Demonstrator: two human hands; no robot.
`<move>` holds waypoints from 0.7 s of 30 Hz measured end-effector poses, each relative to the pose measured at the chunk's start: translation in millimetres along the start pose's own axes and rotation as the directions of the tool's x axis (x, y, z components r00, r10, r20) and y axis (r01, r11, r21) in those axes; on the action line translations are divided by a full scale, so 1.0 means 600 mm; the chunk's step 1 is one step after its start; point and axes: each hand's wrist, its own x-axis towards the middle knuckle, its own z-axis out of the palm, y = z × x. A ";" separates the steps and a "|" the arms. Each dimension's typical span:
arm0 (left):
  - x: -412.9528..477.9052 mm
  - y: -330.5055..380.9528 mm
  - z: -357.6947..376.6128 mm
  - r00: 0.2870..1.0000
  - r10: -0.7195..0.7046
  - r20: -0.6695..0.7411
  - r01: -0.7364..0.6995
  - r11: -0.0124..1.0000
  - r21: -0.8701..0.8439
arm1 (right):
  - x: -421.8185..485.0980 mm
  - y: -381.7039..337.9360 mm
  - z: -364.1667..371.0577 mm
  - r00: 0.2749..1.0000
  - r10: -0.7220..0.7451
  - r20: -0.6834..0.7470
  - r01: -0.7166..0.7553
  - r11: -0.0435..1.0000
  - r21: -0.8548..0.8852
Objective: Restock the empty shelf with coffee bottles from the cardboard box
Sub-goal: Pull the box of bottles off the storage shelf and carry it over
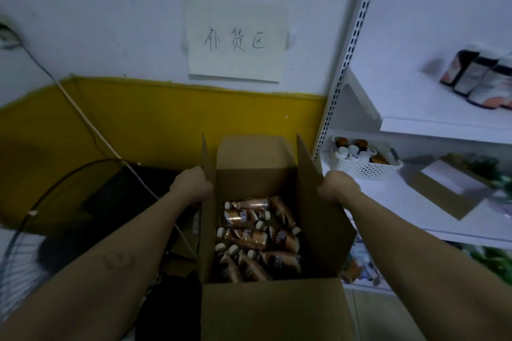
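Note:
An open cardboard box [243, 171] stands in front of me with all flaps up. Several brown coffee bottles [249, 238] with white caps lie on their sides in its bottom. My left hand [192, 184] grips the left flap near its top edge. My right hand [338, 187] grips the right flap the same way. At the right is a white shelf unit [401, 108]; its upper board is mostly bare, with a few dark bottles [479, 77] at the far right edge.
A white basket [368, 167] of small bottles and a flat carton [448, 188] sit on the middle shelf. A black fan guard [55, 196] and a cable [91, 130] are at the left. A paper sign [235, 39] hangs on the wall.

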 end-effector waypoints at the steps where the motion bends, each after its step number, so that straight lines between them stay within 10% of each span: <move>1: -0.018 0.001 -0.002 1.000 -0.010 0.002 0.010 1.000 -0.009 | -0.009 0.005 -0.003 1.000 -0.006 0.004 0.006 1.000 -0.006; 21: -0.348 -0.183 0.222 0.978 -0.093 0.184 0.125 0.978 -0.170 | -0.269 0.059 0.221 0.966 0.013 0.257 0.072 0.945 -0.318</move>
